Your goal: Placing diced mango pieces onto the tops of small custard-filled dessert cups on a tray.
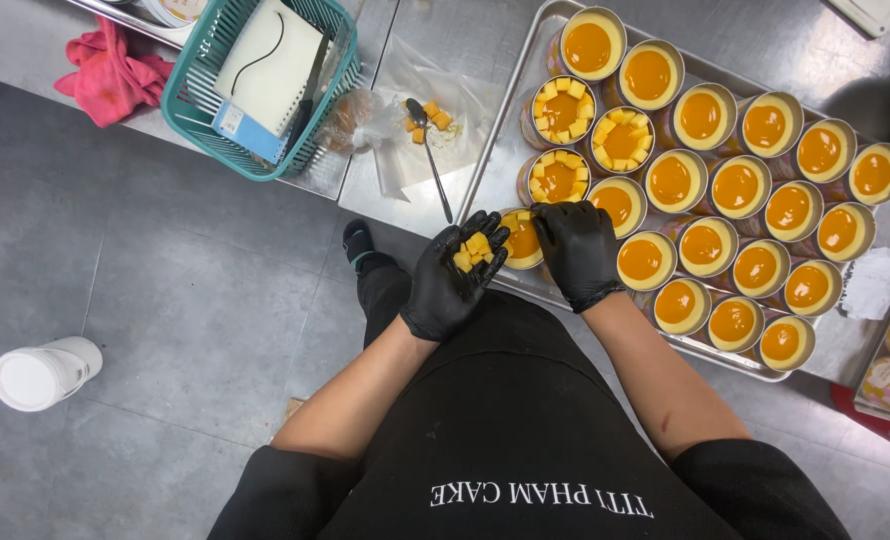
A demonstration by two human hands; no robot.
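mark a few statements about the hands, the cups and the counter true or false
1. The left hand holds a small pile of yellow fruit cubes in its palm. True.
2. Both hands are bare. False: both wear black gloves, the right hand too.
3. Every cup on the metal tray is topped with cubes. False: only a few cups near the tray's left end carry cubes; most show a smooth orange surface.
4. A spoon lies on a clear plastic bag left of the tray. True.
5. The basket on the counter is red. False: it is teal; a pink cloth lies beside it.
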